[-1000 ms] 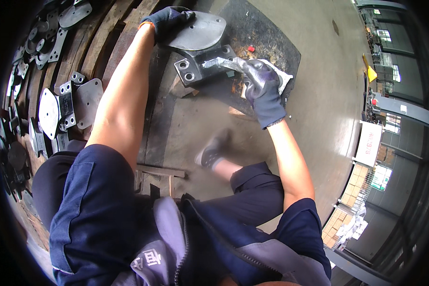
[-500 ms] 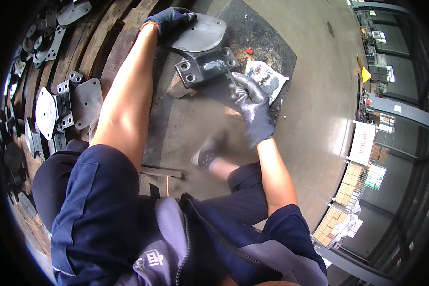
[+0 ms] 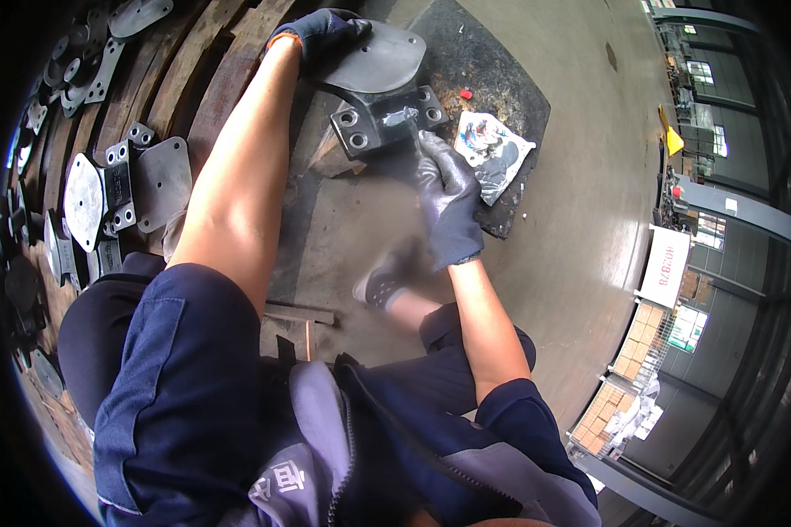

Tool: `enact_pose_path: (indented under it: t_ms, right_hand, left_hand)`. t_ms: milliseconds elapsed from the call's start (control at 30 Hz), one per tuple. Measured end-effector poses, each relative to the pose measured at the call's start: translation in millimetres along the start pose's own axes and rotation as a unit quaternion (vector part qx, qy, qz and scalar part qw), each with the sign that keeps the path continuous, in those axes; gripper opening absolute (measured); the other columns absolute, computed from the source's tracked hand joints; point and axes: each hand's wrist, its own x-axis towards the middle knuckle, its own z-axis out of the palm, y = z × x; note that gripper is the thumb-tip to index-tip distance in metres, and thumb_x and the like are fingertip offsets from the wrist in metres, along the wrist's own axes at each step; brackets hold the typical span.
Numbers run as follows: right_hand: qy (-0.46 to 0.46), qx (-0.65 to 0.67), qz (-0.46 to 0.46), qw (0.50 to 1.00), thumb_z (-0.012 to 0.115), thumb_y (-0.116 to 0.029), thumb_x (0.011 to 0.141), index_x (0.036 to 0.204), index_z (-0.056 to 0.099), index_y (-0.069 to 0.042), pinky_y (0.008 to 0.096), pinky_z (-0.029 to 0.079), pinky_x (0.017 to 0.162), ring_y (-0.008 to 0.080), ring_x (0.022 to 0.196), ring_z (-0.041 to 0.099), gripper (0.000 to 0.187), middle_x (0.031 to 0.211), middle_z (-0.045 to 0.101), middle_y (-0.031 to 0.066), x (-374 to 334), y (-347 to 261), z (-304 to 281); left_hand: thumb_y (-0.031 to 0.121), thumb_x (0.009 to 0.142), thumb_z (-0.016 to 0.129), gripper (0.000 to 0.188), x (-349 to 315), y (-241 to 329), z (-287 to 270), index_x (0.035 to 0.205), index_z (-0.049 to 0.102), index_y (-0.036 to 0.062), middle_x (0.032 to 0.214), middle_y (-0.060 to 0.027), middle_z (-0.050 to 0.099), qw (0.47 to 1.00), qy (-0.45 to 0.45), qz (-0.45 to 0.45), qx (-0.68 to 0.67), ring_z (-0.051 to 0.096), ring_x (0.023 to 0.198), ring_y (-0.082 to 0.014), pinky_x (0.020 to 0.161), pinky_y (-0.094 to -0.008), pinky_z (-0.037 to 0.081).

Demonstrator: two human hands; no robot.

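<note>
A dark metal bracket (image 3: pixel 380 66) with a rounded flat plate and a block with bolt holes is in front of me. My left hand (image 3: pixel 323 37), in a dark glove, is closed on the plate's left edge. A shiny grey smear marks the face of the block. My right hand (image 3: pixel 450 189), in a dark glove with a grey coated palm, pinches a thin, flat strip-like tool (image 3: pixel 415 130), mostly hidden by the fingers. Its tip is at the block's lower edge, beside the smear. An opened plastic bag (image 3: pixel 494 156) with grey material lies right of that hand.
Similar metal brackets (image 3: pixel 158 189) lie on the wooden pallet (image 3: pixel 171 88) at left. A stained dark board (image 3: pixel 492 57) lies under the bag, with a small red piece (image 3: pixel 466 94) on it. A wooden block (image 3: pixel 332 156) sits below the bracket. Stacked boxes (image 3: pixel 639 338) stand far right.
My right hand has moved left and slightly down, its wrist turning, with the tool still at the block. My left hand keeps its grip on the plate. The view has shifted slightly.
</note>
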Motion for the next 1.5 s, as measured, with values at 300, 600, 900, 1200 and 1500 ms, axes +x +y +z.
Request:
enact_pose_path:
  t_ms: [300,600,900,1200,1500]
  right_hand:
    - [-0.027,-0.017,-0.063,0.997,0.055,0.003,0.082,0.102,0.062,0.002,0.0310,0.049,0.079,0.0250,0.088,0.063,0.021,0.094,0.065,0.0170,-3,-1,2]
    - [-0.104,0.228,0.237,0.939,0.051,-0.004,0.086,0.115,0.059,-0.006,0.0228,0.048,0.067,0.0093,0.079,0.059,0.030,0.099,0.064,0.0043,-5,-27,-10]
    - [-0.003,0.095,0.095,0.991,0.053,0.004,0.083,0.108,0.060,0.001,0.0283,0.048,0.074,0.0200,0.082,0.061,0.027,0.093,0.065,0.0124,4,7,-5]
    - [0.031,-0.010,0.078,0.996,0.055,0.001,0.083,0.101,0.063,0.002,0.0302,0.048,0.078,0.0245,0.086,0.062,0.020,0.094,0.065,0.0167,-7,16,-8]
    - [0.016,0.034,0.094,0.995,0.057,0.001,0.083,0.101,0.062,0.003,0.0293,0.048,0.081,0.0215,0.089,0.063,0.019,0.094,0.066,0.0150,2,16,-6]
  left_hand:
    - [0.032,0.092,0.051,0.036,-8,12,1,0.114,0.059,0.0055,0.095,-0.0071,0.066,1.000,-0.006,-0.015,0.010,0.060,0.084,-0.0144,0.079,-0.0303,0.048]
    - [0.030,0.092,0.050,0.035,-4,6,1,0.116,0.058,0.0060,0.096,-0.0073,0.066,1.000,0.007,-0.020,0.002,0.060,0.084,-0.0151,0.079,-0.0303,0.048]
    - [0.030,0.092,0.051,0.036,-9,11,-4,0.117,0.058,0.0062,0.097,-0.0082,0.066,0.998,0.026,-0.013,0.055,0.061,0.085,-0.0157,0.080,-0.0299,0.048]
    - [0.031,0.091,0.051,0.036,-3,6,3,0.116,0.058,0.0064,0.095,-0.0079,0.066,0.999,0.019,-0.017,0.026,0.061,0.082,-0.0156,0.079,-0.0299,0.048]
    - [0.032,0.092,0.051,0.036,-6,12,-1,0.115,0.058,0.0058,0.095,-0.0081,0.066,0.999,-0.001,0.000,0.035,0.060,0.082,-0.0157,0.079,-0.0299,0.048]
